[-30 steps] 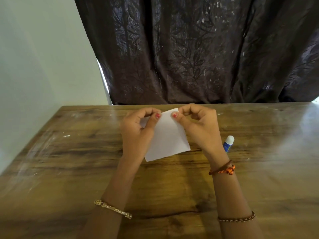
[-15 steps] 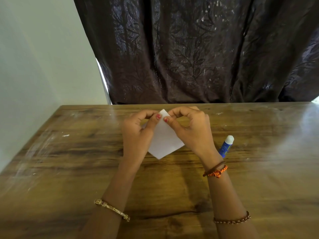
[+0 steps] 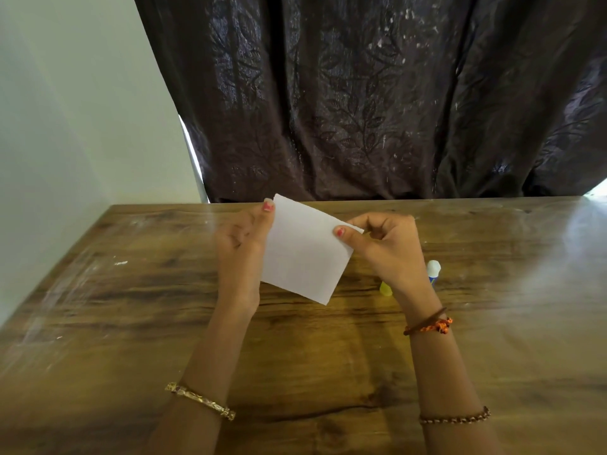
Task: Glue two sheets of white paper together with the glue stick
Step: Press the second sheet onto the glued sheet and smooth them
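Head view: white paper (image 3: 303, 254) held above the counter (image 3: 131, 307), left hand (image 3: 241, 244) fingers pinching its 9 o'clock edge, right hand (image 3: 386, 247) fingers its 3 o'clock corner; glue stick (image 3: 433, 272) lies at 3 o'clock just behind the right wrist, nearer that hand.

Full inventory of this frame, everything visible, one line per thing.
white paper: whether one sheet or two cannot be told, white, held above the table between both hands
glue stick: 1, blue body with white cap, on the table behind the right wrist, mostly hidden
yellow object: 1, yellow, on the table by the right wrist, mostly hidden
table: 1, brown wood grain, fills the lower frame
curtain: 1, dark with leaf pattern, behind the table
wall: 1, pale, at left
bracelets: 1 gold on left forearm; 3 on right arm
left hand: pinches paper's left edge
right hand: pinches paper's right corner
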